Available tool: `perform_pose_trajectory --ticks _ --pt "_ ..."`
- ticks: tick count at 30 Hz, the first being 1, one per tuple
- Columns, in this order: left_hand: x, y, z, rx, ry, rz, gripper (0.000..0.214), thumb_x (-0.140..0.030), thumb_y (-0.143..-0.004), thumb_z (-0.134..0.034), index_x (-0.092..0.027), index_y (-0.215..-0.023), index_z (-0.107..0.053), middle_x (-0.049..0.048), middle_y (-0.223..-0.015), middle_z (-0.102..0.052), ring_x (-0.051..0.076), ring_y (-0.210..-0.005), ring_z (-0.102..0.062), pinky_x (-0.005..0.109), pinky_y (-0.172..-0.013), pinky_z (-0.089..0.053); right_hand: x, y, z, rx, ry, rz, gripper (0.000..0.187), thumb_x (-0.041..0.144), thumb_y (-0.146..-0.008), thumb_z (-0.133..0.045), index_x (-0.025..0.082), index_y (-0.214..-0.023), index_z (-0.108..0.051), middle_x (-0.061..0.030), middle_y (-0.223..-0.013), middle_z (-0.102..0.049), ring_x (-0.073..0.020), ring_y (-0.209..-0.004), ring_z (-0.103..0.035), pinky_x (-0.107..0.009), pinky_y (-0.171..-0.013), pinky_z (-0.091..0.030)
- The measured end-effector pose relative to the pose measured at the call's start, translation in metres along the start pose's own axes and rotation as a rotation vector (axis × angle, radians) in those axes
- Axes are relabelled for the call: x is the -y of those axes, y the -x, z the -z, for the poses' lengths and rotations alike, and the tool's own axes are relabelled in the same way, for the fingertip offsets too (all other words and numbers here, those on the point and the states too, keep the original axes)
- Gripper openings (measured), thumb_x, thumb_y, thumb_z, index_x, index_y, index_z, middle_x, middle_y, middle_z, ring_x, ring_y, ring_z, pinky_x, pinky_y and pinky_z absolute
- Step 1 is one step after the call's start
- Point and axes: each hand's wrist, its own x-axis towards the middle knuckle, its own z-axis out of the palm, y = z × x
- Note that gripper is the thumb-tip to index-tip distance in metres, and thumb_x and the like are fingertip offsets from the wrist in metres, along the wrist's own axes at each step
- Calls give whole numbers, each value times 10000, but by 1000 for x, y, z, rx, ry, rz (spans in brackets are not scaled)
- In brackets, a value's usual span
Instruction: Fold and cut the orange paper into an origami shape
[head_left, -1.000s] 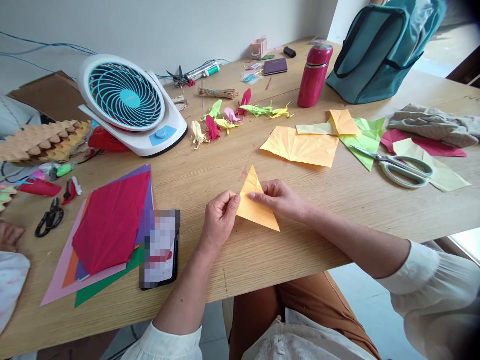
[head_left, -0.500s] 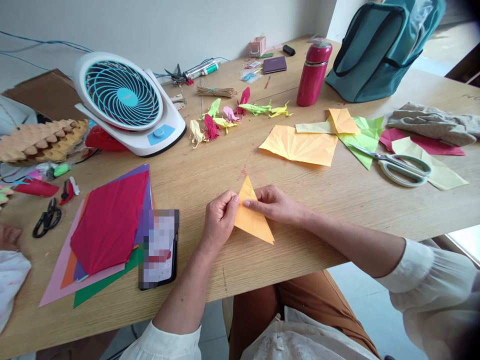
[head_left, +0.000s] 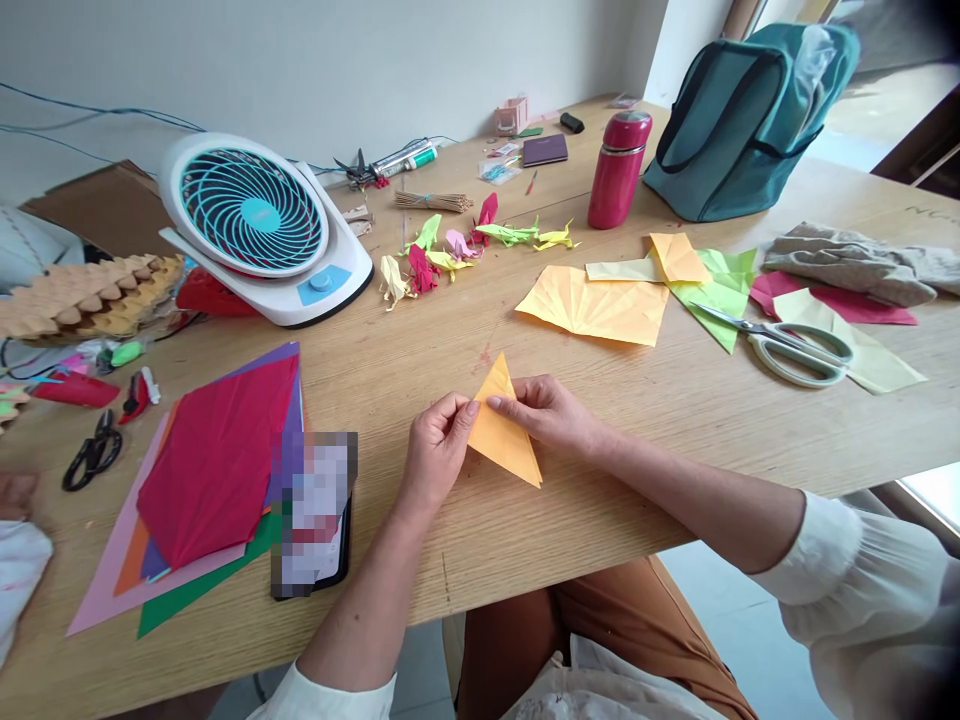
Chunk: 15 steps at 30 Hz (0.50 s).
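Observation:
A folded orange paper (head_left: 504,435), roughly triangular with its point away from me, is held between both hands just above the table. My left hand (head_left: 442,440) pinches its left edge between thumb and fingers. On the opposite edge, my right hand (head_left: 551,412) grips it, thumb on top and fingers behind. A creased orange sheet (head_left: 600,310) lies beyond my hands on the right. Left of my left forearm rests a phone (head_left: 319,520) with a blurred screen, beside a stack of coloured paper topped by a crimson sheet (head_left: 217,460).
Pale-handled scissors (head_left: 799,345) lie at right on coloured papers. Folded paper figures (head_left: 457,245) sit mid-table, near a white fan (head_left: 259,215). Farther back stand a red flask (head_left: 619,172) and a teal bag (head_left: 739,130). Black scissors (head_left: 94,455) and another person's sleeve (head_left: 22,580) are at far left.
The view has tilted up slightly, so the tabletop things sit lower in the picture. Both hands keep nearly the same grip on the folded orange paper.

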Motion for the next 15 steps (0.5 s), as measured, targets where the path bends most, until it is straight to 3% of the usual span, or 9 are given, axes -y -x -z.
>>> perform_pose_trajectory --ticks 5,10,15 --pt "2 1 0 16 99 42 368 -396 -980 -511 -209 -668 -454 -49 -581 -424 99 -528 -399 231 -502 -328 5 2 3 -32 -57 18 427 587 -794 -763 165 -824 -712 -33 -776 -734 -148 -652 -639 -247 -605 -486" --pt "1 2 2 21 -29 -49 342 -340 -986 -507 -207 -677 -447 -49 -593 -435 100 -564 -413 234 -553 -340 7 1 5 -53 -128 -31 391 509 -724 -853 164 -845 -715 -36 -818 -753 -165 -737 -678 -253 -658 -513" --pt "-7 2 3 91 -144 -131 319 -301 -976 -501 -206 -680 -429 -61 -587 -386 94 -553 -363 239 -561 -307 3 -2 4 -99 -235 -71 386 453 -631 -920 165 -760 -699 -22 -758 -739 -156 -685 -666 -260 -636 -517"
